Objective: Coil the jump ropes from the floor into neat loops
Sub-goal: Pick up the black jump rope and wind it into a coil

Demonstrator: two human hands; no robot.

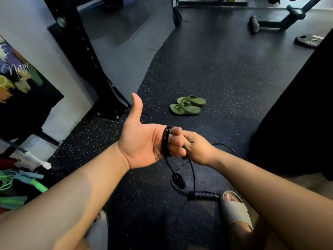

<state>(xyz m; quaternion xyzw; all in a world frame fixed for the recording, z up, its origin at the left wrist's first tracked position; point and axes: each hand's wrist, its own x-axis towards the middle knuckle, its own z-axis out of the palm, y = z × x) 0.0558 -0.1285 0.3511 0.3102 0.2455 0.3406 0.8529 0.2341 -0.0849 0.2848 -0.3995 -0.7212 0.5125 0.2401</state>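
Note:
A thin black jump rope [166, 140] is wound in several tight turns around the straight fingers of my left hand [144, 143], palm up, thumb raised. My right hand [196, 147] pinches the rope just past the left fingertips. From the coil the rope hangs down to one black handle [178, 181] dangling below, and to a second dark handle [203, 195] lying on the floor by my right foot. More slack curves behind my right wrist.
Green flip-flops [187, 105] lie on the speckled rubber floor ahead. A black rack post [86, 56] stands at left. Green and blue jump ropes [21, 181] lie at the lower left. A weight plate [309, 40] and bench frame sit far right. My feet wear grey slides [236, 208].

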